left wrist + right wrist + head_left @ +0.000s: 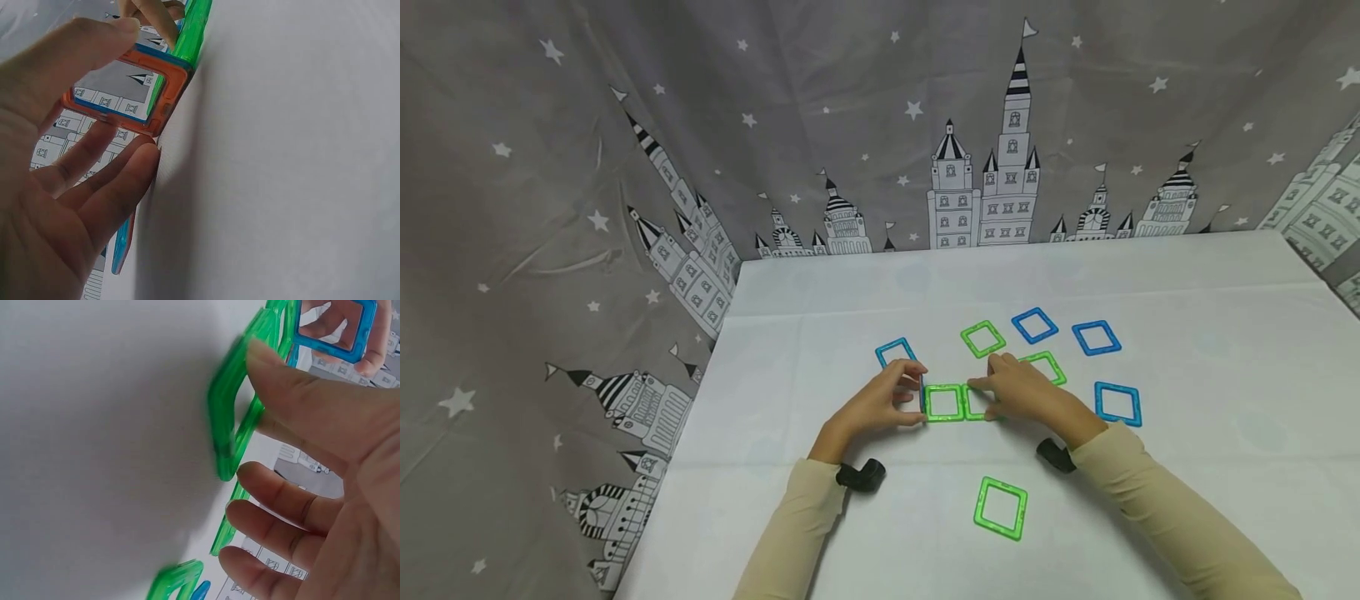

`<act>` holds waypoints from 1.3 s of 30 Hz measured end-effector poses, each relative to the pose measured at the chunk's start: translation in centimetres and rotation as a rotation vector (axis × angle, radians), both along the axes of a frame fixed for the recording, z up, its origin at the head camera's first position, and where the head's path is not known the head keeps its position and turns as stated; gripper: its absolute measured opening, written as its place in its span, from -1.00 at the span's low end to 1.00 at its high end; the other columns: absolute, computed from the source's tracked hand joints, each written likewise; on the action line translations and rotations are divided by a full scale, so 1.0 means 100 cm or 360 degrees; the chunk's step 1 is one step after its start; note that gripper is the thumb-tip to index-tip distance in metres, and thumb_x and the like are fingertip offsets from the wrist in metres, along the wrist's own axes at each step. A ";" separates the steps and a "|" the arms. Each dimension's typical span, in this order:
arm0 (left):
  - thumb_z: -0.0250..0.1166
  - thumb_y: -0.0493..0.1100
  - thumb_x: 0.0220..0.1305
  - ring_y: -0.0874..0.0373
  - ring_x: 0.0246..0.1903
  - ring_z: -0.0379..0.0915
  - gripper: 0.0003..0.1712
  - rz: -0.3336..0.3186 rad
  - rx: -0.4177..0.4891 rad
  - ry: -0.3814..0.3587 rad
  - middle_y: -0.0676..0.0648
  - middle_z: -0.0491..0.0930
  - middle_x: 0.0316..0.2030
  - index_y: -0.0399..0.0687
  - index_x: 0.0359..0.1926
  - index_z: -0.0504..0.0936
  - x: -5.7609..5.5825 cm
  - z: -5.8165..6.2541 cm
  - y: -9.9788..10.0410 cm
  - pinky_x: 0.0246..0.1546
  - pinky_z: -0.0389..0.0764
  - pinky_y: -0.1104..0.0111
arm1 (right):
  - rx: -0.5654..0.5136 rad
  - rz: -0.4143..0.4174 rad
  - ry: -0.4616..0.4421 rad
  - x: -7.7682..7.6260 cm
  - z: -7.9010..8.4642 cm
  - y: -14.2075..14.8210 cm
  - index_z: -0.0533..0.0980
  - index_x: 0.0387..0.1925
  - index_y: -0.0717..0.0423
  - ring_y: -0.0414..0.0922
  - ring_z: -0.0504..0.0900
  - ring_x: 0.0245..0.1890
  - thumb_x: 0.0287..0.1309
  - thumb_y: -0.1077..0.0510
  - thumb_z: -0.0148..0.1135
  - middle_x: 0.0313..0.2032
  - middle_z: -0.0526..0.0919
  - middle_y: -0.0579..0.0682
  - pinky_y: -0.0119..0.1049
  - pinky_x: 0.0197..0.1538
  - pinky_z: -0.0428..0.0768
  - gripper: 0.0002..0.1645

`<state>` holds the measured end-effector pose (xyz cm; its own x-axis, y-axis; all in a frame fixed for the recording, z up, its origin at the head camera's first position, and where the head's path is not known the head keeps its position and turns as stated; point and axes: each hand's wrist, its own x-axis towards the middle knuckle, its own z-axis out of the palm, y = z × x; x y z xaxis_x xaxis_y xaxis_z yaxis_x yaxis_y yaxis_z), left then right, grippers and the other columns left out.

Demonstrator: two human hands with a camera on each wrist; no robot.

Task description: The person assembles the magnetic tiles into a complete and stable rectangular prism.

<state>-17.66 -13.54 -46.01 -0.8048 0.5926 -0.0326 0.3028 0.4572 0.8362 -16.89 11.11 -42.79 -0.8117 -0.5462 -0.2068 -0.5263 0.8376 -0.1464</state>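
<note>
My left hand [883, 398] holds a small square magnetic tile [175, 84] on edge by its borders. The tile is an open frame, orange on one side and blue on the other, standing at the left side of a flat green square tile [943, 419]. Next to that green tile, on its right, lies a second green square tile [222, 419]. My right hand [1018, 390] pinches it, thumb on the near edge and index finger on the far edge. The right hand partly covers this tile in the head view.
Behind the hands lie a blue tile [881, 357], a green tile [973, 344] and another green tile [1052, 367]. More blue tiles [1034, 338] are farther back and to the right [1117, 387]. One green tile [1000, 533] lies nearer on the white table [775, 375].
</note>
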 end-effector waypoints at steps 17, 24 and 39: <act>0.40 -0.30 -0.04 -0.01 0.08 0.36 -0.28 -0.0035 0.0024 -0.0030 -0.20 0.31 0.11 -0.22 0.14 0.24 0.003 0.003 0.000 0.07 0.52 0.29 | -0.0307 -0.0169 -0.0024 -0.002 -0.008 0.020 0.42 0.15 0.06 -0.03 0.39 -0.18 -0.08 -0.08 0.36 -0.12 0.45 0.09 -0.16 -0.16 0.48 -0.28; 0.41 -0.29 -0.04 0.04 0.06 0.37 -0.28 -0.0022 0.0010 0.0000 -0.16 0.32 0.09 -0.18 0.14 0.25 0.002 -0.001 -0.001 0.04 0.53 0.38 | -0.0387 -0.0439 0.0136 -0.012 -0.002 0.046 0.42 0.12 0.15 0.14 0.43 -0.07 0.06 0.00 0.27 -0.07 0.45 0.25 0.01 -0.11 0.52 -0.41; 0.40 -0.29 -0.05 0.07 0.07 0.37 -0.28 -0.0006 -0.0013 -0.0009 -0.13 0.32 0.09 -0.13 0.14 0.26 0.001 -0.003 -0.003 0.04 0.52 0.44 | -0.0281 -0.0765 -0.0009 -0.019 -0.009 0.078 0.42 0.05 0.32 0.31 0.36 -0.02 0.05 -0.01 0.26 -0.02 0.42 0.40 0.22 -0.04 0.46 -0.38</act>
